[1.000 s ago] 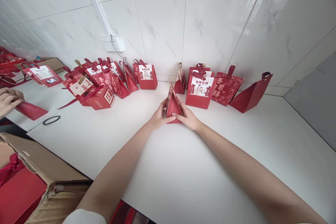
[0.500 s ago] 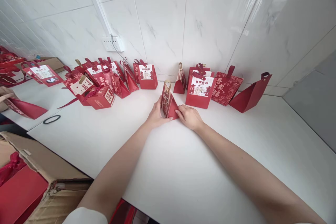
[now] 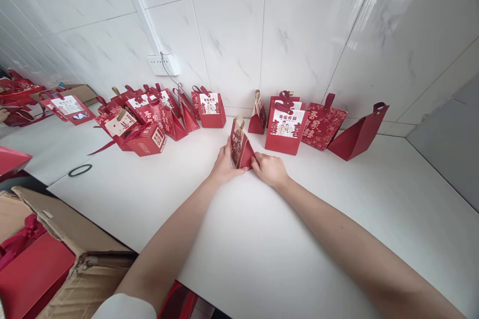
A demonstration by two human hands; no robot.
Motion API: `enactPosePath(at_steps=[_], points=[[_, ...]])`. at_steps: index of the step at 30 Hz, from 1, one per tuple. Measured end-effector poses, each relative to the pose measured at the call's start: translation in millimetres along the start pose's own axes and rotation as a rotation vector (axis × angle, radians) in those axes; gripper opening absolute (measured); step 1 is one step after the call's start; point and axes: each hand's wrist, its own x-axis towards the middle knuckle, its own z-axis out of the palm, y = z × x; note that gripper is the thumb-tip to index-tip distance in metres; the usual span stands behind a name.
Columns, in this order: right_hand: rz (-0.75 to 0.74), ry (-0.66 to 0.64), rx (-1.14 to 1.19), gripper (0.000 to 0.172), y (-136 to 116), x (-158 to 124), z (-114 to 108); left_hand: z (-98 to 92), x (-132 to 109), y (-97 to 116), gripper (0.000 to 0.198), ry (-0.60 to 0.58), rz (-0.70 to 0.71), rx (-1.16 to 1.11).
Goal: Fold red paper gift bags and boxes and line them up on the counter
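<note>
Between my hands a small red gift box [image 3: 246,153] stands upright on the white table, wedge-shaped, with a patterned face and a pale gold loop on top. My left hand [image 3: 223,163] grips its left side, thumb along the bottom front edge. On the right side, the curled fingers of my right hand [image 3: 271,168] press against the box's lower edge; their tips are partly hidden. Just behind stand a narrow gift box [image 3: 257,115] and a red box with a printed couple [image 3: 287,132].
More red boxes line the wall, including a floral one [image 3: 325,127] and a plain-sided one [image 3: 359,134]. A cluster with a ribboned box [image 3: 147,140] stands left. A black ring [image 3: 80,170] lies near the table seam. An open carton [image 3: 71,229] sits at lower left.
The view has shifted slightly. At the far left, the red box on the neighbouring table has moved toward the near left edge. My hands keep their hold on the gift box.
</note>
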Motion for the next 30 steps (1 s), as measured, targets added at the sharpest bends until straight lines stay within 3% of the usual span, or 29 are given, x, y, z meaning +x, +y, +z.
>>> enactPosePath(at_steps=[8,13,23,30], points=[[-0.081,0.225,-0.037,0.041,9,1,-2,-1.2,-5,9,0.124,-0.044,0.062,0.1],[-0.12,0.302,-0.075,0.041,11,3,6,1.9,-7,17,0.123,-0.004,0.056,0.171],[-0.133,0.268,0.018,0.026,18,3,1,3.9,-8,18,0.123,-0.004,0.027,0.178],[-0.118,0.225,0.128,0.031,22,4,3,-6.1,-8,16,0.108,-0.042,0.071,0.115]])
